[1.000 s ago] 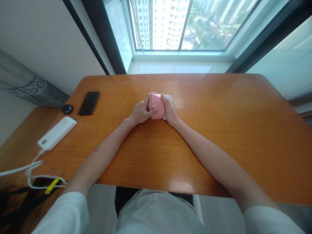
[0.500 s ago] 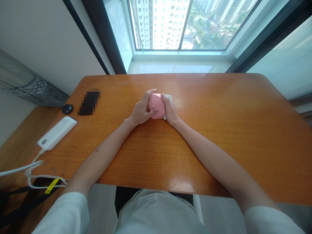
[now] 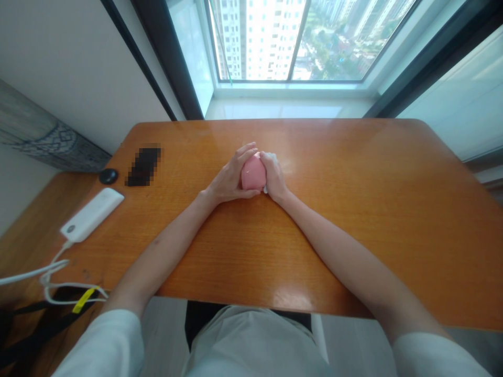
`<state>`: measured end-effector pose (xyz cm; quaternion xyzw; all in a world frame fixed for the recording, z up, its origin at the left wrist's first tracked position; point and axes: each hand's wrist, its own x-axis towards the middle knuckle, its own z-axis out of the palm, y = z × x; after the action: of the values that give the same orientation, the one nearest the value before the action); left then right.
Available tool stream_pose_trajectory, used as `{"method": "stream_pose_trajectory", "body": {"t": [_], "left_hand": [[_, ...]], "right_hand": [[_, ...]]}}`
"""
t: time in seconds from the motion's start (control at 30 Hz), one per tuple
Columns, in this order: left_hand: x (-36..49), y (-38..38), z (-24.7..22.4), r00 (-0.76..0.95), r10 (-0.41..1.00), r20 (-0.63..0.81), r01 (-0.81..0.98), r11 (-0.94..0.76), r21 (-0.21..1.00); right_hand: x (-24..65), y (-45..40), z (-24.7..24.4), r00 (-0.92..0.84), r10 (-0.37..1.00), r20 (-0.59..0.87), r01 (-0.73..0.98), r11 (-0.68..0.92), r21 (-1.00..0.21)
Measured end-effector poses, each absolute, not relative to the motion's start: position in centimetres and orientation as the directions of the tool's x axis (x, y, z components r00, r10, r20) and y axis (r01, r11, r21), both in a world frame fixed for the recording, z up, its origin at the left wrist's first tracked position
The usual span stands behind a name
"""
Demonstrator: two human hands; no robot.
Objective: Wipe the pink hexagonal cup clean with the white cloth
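A small, smooth pink object (image 3: 253, 173) with rounded edges is between my two hands over the middle of the table; I cannot make out its kind. My left hand (image 3: 232, 177) curves round its left side, fingers along the far edge and thumb along the near edge. On the right side, my right hand (image 3: 275, 177) is closed against it, with the thumb at its upper right. Bits of a white, cloth-like piece (image 3: 265, 189) show by my right hand, at its near and far sides. The rest of that piece is hidden under the palm.
The wooden table (image 3: 334, 220) reaches to the window (image 3: 291, 42). At the left lie a white power strip (image 3: 92, 214) with a looped cable (image 3: 55, 269), a round black object (image 3: 108, 176) and a blurred-out dark item (image 3: 143, 166). A dark strap with a yellow tag (image 3: 84, 300) is at lower left.
My left thumb has moved off the pink object's face to its near edge, and the left fingers reach further over its far side. The pink object looks turned; my right hand is nearly still.
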<state>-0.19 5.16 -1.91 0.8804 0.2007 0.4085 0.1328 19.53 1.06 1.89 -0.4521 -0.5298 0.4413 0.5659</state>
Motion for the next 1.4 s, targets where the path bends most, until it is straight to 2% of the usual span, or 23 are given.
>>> {"method": "stream_pose_trajectory", "body": {"t": [0.2,0.43,0.67,0.87,1.13,1.23,1.4], "left_hand": [[-0.6,5.8,-2.3,0.595,0.457,0.661,0.307,-0.889,0.339],[-0.1,5.7,-2.6,0.558,0.459,0.691,0.271,-0.888,0.371],[0.3,5.3,-2.3,0.548,0.561,0.621,0.265,-0.82,0.507],[0.6,4.5,-1.3,0.533,0.625,0.57,0.306,-0.771,0.559],[1.2,3.5,-0.5,0.442,0.806,0.395,0.261,-0.536,0.803],[1.3,3.4,-0.6,0.43,0.812,0.395,0.238,-0.524,0.818],[1.3,3.4,-0.7,0.429,0.808,0.405,0.221,-0.528,0.82]], "right_hand": [[19.6,1.2,1.6,0.049,0.98,0.194,-0.022,0.195,-0.981],[19.6,1.3,1.4,0.054,0.981,0.184,-0.04,0.186,-0.982],[19.9,1.8,0.4,0.056,0.983,0.173,-0.05,0.175,-0.983],[20.0,1.9,0.1,0.068,0.981,0.179,-0.061,0.184,-0.981],[19.9,1.4,0.5,0.0,0.971,0.237,-0.06,0.237,-0.97],[19.8,1.1,0.9,0.02,0.961,0.275,-0.036,0.276,-0.961],[19.7,1.1,1.1,0.023,0.967,0.255,-0.012,0.256,-0.967]]}}
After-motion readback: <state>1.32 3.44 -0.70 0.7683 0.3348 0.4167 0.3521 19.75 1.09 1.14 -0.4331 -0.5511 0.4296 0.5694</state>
